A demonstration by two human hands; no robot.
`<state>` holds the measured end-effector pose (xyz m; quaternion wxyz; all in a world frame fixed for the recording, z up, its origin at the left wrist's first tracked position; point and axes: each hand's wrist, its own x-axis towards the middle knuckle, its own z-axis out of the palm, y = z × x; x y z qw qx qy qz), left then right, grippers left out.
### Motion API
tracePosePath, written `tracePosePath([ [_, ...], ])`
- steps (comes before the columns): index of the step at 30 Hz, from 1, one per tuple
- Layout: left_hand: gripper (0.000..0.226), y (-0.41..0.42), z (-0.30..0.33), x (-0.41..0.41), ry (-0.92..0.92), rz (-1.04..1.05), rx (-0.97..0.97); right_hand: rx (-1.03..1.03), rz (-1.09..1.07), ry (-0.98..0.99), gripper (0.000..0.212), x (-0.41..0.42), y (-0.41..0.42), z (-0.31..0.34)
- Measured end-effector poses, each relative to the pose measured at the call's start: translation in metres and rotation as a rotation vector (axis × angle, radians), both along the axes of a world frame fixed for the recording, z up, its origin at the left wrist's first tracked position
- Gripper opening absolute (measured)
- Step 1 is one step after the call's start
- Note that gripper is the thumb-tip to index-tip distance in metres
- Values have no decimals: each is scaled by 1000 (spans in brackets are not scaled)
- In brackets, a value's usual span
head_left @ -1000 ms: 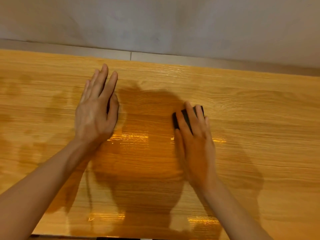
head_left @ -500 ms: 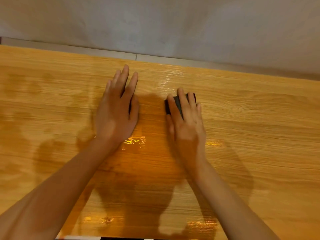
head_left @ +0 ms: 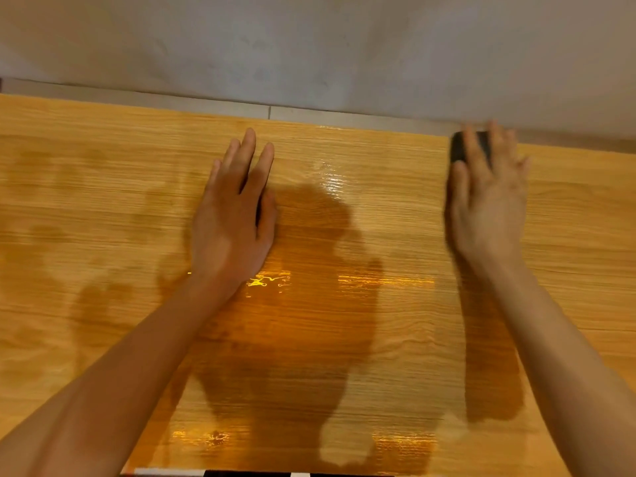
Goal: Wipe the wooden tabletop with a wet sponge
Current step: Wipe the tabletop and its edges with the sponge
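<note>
With the right hand pressing flat, fingers straight, on the dark sponge at the wooden bench's far edge (left hand spread flat, bracing), overlapping, evenly pressed strokes should avoid dry strips.

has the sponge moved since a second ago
Yes: the sponge, under the right hand, went right and away, up to the tabletop's far edge.

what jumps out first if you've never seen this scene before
The shiny wet patch in the middle of the orange-brown wooden tabletop catches the light first. On either side of it lie two bare hands: the left hand flat on the wood, the right hand at the far edge by the grey wall, pressing a small dark sponge under straight fingers.
</note>
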<state>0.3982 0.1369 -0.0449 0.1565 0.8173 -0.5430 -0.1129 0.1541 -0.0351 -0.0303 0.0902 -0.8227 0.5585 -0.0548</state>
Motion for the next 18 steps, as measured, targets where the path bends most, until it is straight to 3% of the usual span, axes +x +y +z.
tracePosePath([
  [3, 52, 1, -2, 1, -2, -2, -40, -8, -219, -24, 47, -6, -10, 2],
  [5, 51, 2, -3, 2, 15, 3, -63, 1, -239, -42, 47, 21, -6, -3],
  [10, 52, 5, -7, 1, 23, 14, -101, -45, 230, -28, 45, 95, 20, -17],
  [13, 52, 4, -9, 3, -5, 19, -76, 15, 326, -61, 48, 65, 0, -11],
  [18, 52, 4, -11, 4, -24, 35, -48, -4, 93, 2, 40, -29, -58, 3],
])
